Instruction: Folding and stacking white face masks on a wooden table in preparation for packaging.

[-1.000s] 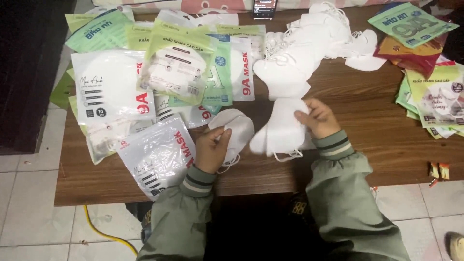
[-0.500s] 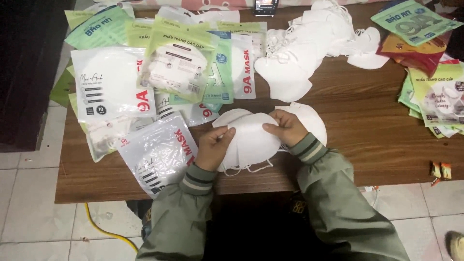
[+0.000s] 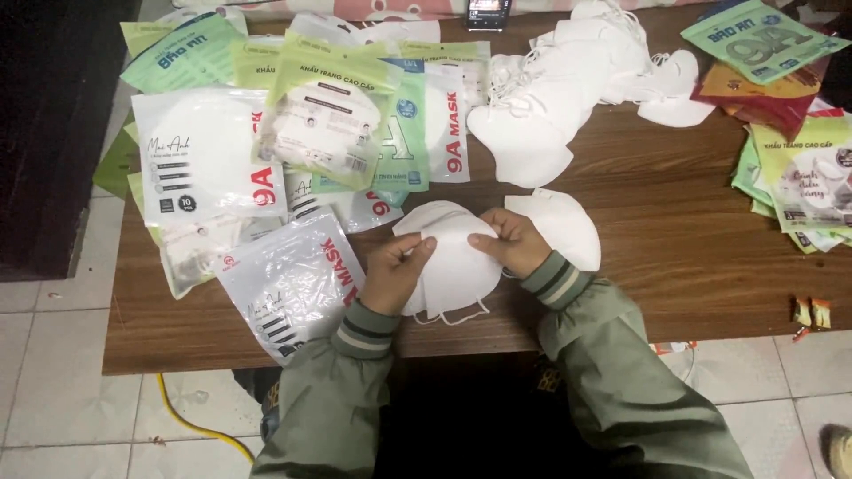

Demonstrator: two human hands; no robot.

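White folded masks (image 3: 453, 257) sit stacked at the centre of the frame, pinched between both hands: the left hand (image 3: 395, 270) clamps their left edge with the fingers curled over it, and the right hand (image 3: 515, 241) grips the upper right edge, thumb on top. The stack rests on the brown wooden tabletop (image 3: 674, 257) near its lower edge, ear loops trailing out below. Just right of the right hand, partly under the wrist, lies another white mask (image 3: 568, 226). Left of the left hand lies a clear plastic mask packet (image 3: 288, 288) with dark stripes, touching the green sleeve. Above it, across the upper left of the frame, spreads a heap of green and white mask packets (image 3: 328, 124). Toward the upper middle and right a loose pile of white masks (image 3: 568, 89) lies well apart from the hands. More coloured packets (image 3: 790, 168) line the right edge, and a yellow cable (image 3: 191, 417) runs over the tiled floor at lower left
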